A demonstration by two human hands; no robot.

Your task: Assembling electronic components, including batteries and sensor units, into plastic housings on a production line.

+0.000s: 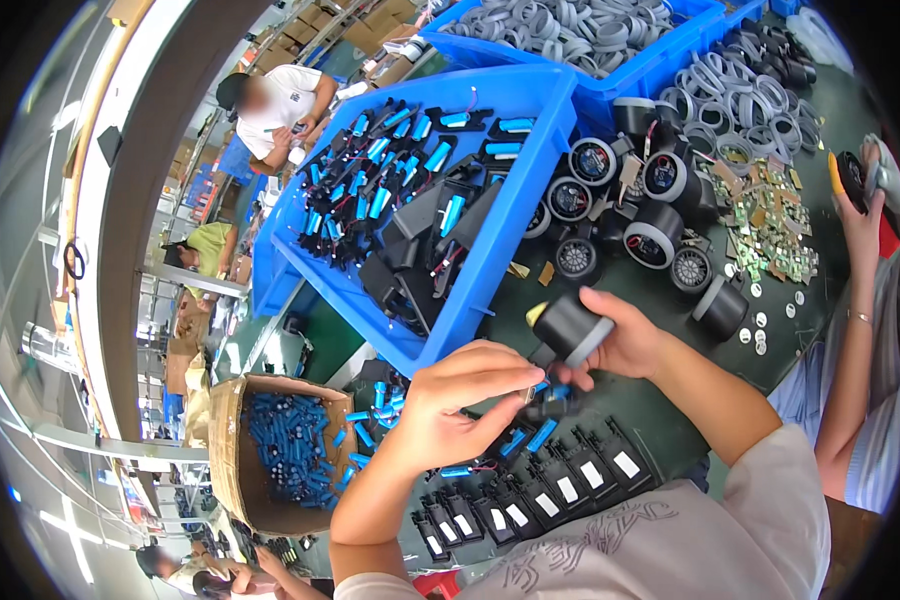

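My right hand [628, 338] grips a black cylindrical housing [568, 328] with a grey ring at one end. A yellow bit shows at the housing's far side. Beside it, my left hand [465, 395] has thumb and fingers pinched on a small part [531, 393], too small to name. Just below the hands lie blue cylindrical battery cells [542, 436] and a row of flat black plastic cases [562, 480] with white labels. What lies right under my fingers is partly hidden and blurred.
A blue bin [440, 325] holds black parts with blue cells. Another blue bin [625, 85] holds grey rings. Cylindrical housings [653, 235] and small circuit boards [770, 225] lie on the right. A cardboard box [228, 450] contains blue cells. A co-worker's hand [855, 215] works at far right.
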